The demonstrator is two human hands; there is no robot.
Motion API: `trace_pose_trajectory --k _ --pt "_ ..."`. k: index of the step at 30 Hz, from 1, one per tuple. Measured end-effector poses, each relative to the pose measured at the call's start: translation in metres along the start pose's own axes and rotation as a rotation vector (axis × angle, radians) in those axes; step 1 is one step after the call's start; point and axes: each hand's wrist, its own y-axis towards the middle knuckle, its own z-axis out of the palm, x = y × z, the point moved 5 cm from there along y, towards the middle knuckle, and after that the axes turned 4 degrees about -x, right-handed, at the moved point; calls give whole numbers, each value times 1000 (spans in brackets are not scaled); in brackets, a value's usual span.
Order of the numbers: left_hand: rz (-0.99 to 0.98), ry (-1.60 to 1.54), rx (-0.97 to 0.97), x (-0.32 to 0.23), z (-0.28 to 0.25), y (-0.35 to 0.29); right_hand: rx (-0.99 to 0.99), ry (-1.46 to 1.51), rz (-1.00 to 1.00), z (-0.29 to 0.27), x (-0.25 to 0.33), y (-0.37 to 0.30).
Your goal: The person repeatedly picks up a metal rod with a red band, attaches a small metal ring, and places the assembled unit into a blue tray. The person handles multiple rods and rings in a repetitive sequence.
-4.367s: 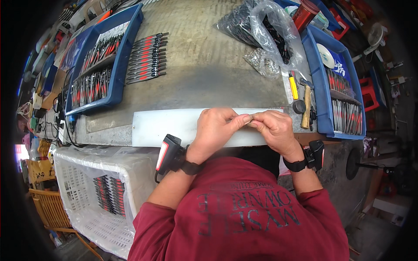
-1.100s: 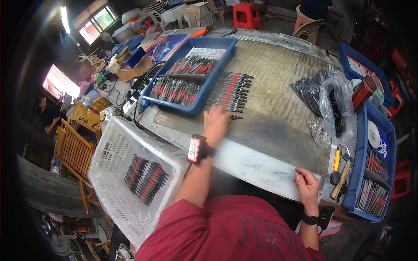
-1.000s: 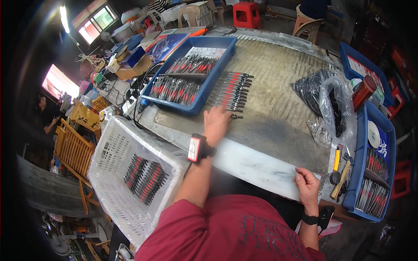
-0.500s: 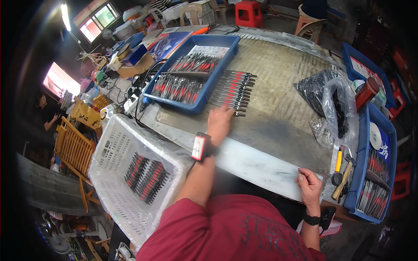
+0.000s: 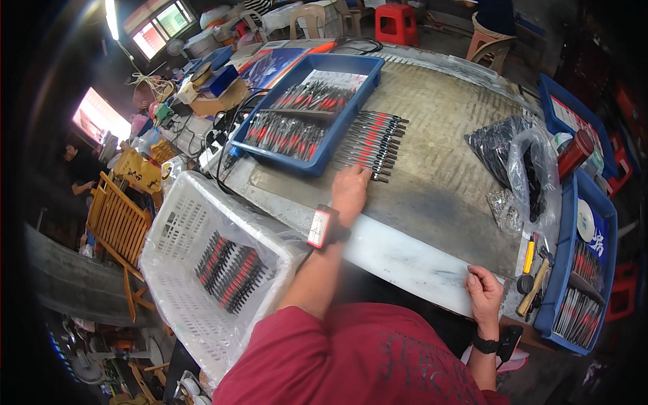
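Note:
On the table lies a neat row of slim black-and-red rods (image 5: pixel 370 138) with dark metallic ends. My left hand (image 5: pixel 349 194) is at the near end of this row, fingers curled down over the closest rods; its fingertips are hidden, so any rod in them cannot be made out. My right hand (image 5: pixel 484 294) is beside the right end of a white board (image 5: pixel 398 260) along the table's near edge. Its fingers curl in loosely against the thumb, with nothing visible between them. A blue tray (image 5: pixel 312 165) holding similar rods in two sections stands beyond the row, to the left.
At the left, a white plastic-lined basket (image 5: pixel 177 223) contains more rods. Clear bags (image 5: pixel 540 165) with dark pieces and small metal parts lie on the table's right side. Nearby are a yellow cutter (image 5: pixel 528 254), a hammer (image 5: pixel 533 289) and another blue tray (image 5: pixel 565 317). Cables run along the left.
The whole view has shifted slightly, so the table and trays appear a little farther right. My left hand stays at the near end of the row; my right hand keeps its curled pose.

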Motion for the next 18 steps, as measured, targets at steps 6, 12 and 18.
trace_pose_trajectory --k 6,12,18 --pt "-9 -3 35 4 10 -1 -9 -33 3 -3 -5 1" --pt "-53 20 -62 -1 6 -3 36 113 62 -2 -8 1" --pt "-49 -16 -167 -15 -9 7 22 117 39 -5 -14 2"
